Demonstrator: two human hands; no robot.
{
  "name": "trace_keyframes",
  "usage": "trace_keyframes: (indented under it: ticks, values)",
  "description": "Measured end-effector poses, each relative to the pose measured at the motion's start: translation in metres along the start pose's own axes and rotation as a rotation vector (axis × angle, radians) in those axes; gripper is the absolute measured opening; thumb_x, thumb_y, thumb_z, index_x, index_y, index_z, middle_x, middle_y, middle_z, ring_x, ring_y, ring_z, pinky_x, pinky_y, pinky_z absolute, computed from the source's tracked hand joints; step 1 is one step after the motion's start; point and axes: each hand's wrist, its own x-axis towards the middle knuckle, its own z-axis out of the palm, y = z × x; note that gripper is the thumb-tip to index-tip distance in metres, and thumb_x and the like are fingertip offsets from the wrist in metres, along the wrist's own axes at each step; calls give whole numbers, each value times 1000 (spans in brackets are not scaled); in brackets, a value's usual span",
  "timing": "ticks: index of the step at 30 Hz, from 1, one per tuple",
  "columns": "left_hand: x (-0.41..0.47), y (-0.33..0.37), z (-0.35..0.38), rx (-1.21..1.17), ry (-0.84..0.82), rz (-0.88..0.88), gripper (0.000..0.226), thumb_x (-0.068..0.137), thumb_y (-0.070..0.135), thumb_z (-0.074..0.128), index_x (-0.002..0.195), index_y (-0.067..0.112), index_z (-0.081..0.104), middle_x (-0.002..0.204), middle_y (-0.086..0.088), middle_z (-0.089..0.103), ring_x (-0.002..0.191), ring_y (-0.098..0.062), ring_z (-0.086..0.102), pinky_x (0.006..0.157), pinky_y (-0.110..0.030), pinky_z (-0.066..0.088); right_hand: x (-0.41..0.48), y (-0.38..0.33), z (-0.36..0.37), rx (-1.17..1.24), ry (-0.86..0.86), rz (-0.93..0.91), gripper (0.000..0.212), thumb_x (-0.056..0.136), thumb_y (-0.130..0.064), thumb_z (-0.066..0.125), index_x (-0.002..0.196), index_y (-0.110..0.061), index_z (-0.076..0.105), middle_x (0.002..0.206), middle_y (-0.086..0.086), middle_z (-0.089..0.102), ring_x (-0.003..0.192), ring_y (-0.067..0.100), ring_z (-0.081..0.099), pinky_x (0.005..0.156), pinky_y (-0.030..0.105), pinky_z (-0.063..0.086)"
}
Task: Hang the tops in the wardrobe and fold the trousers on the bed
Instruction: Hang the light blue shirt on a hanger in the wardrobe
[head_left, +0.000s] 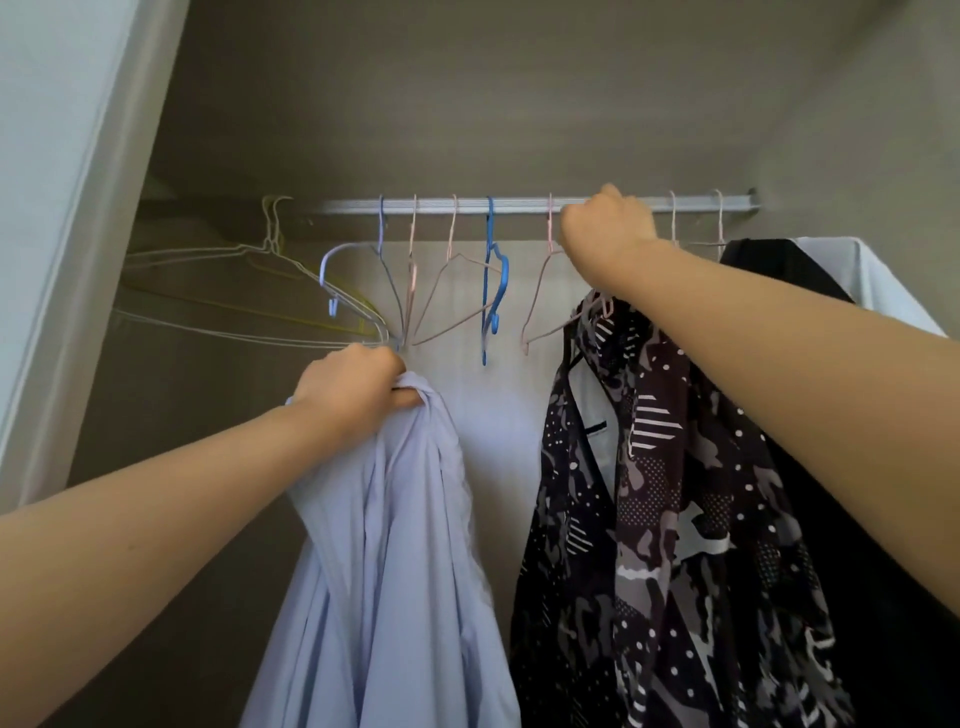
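Note:
My left hand (353, 387) grips the bunched top of a pale lilac shirt (395, 571), which hangs down in front of the wardrobe. My right hand (605, 234) is raised to the metal rail (467, 204), its fingers curled at the hook of the hanger that carries a black patterned top (675, 519). The hook itself is hidden behind my hand. Several bare hangers (452, 291), pink, blue and lilac, hang on the rail between my hands.
More wire hangers (249, 291) bunch at the rail's left end. A black garment (779, 265) and a white one (883, 280) hang at the right end. The white door frame (78, 208) runs down the left side.

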Motion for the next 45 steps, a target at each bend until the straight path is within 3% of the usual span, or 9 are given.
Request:
trace_keyframes:
  ticks: [5, 14, 20, 24, 27, 31, 38, 41, 45]
  values:
    - [1, 6, 0, 41, -2, 72, 36, 93, 49, 55, 79, 16, 58, 85, -6, 59, 81, -32, 57, 66, -35, 39, 7, -14, 16, 4, -151, 73, 43, 85, 3, 51, 128, 0, 48, 119, 20, 59, 115, 39, 53, 93, 47, 40]
    - [4, 0, -1, 23, -18, 39, 36, 92, 49, 56, 87, 14, 62, 89, -7, 61, 84, -33, 58, 67, -35, 42, 15, -25, 35, 190, -208, 157, 28, 91, -2, 50, 119, -2, 54, 113, 17, 60, 102, 36, 59, 74, 38, 41]
    - [14, -8, 4, -270, -96, -50, 36, 87, 36, 68, 70, 5, 63, 71, -11, 61, 71, -30, 56, 62, -35, 42, 20, -28, 41, 913, -305, 484, 8, 94, 0, 48, 94, 4, 54, 94, 21, 65, 64, 25, 55, 53, 31, 46]
    - [15, -9, 6, -383, -138, -215, 45, 89, 35, 69, 56, 13, 47, 59, -2, 44, 58, -20, 40, 49, -29, 29, 20, -28, 34, 1267, -442, 674, 20, 98, -6, 34, 113, -6, 46, 65, 9, 62, 51, 16, 47, 53, 27, 43]
    - [15, -10, 7, -474, -215, -332, 37, 91, 37, 66, 72, 6, 57, 77, -9, 55, 64, -21, 47, 55, -28, 34, 17, -28, 30, 1302, -490, 708, 20, 99, -10, 30, 113, -10, 44, 46, 1, 61, 47, 13, 50, 58, 28, 44]
    - [11, -9, 5, -530, -378, -416, 54, 92, 44, 63, 123, -1, 58, 119, -18, 62, 102, -34, 62, 88, -34, 50, 18, -26, 27, 1372, -409, 737, 18, 99, -7, 31, 103, -6, 49, 57, 2, 63, 48, 12, 52, 64, 33, 45]
    - [5, -6, 4, -646, -441, -477, 52, 89, 44, 66, 121, 4, 58, 97, -13, 61, 81, -28, 61, 67, -31, 48, 3, -17, 10, 1366, -352, 685, 18, 99, -5, 33, 112, -9, 44, 71, 7, 66, 58, 16, 56, 73, 37, 47]
    - [1, -7, 3, -579, -420, -440, 55, 89, 48, 65, 121, 4, 58, 100, -12, 59, 79, -25, 59, 69, -31, 46, -19, -20, 4, 1287, -340, 630, 29, 101, -8, 31, 126, 0, 43, 88, 14, 71, 56, 17, 54, 62, 30, 46]
    - [-5, -8, 2, -438, -358, -359, 47, 92, 46, 61, 114, 5, 57, 96, -10, 54, 71, -20, 52, 63, -29, 37, -57, -25, -6, 1342, -405, 624, 37, 99, -8, 29, 133, -2, 42, 81, 12, 67, 71, 20, 55, 77, 36, 48]
